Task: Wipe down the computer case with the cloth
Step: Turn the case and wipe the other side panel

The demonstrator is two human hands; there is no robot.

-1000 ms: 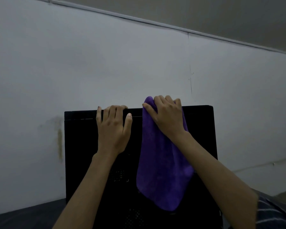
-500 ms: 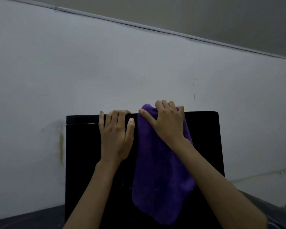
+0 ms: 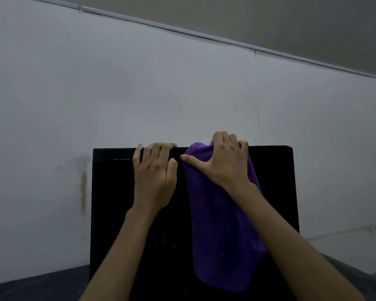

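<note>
A dark surface (image 3: 37, 287) carries the black computer case (image 3: 111, 203), which stands upright against a pale grey wall (image 3: 139, 94). The wall bears a yellowish stain (image 3: 83, 187) just left of the case and a thin vertical crack (image 3: 257, 109) above its right part; a light trim strip (image 3: 182, 32) runs along the wall's top.

The left hand (image 3: 154, 177) grasps the case's top edge, fingers curled over it. The right hand (image 3: 224, 164) presses the purple cloth (image 3: 221, 235) on the same edge, fingers hooked over the cloth's top; the rest of the cloth hangs down the near face.

Compared with a second ago, the right hand and cloth sit slightly further right along the top edge, and the thumb is spread wider. The left hand has stayed put.

No readable writing or brand shows on the case.
</note>
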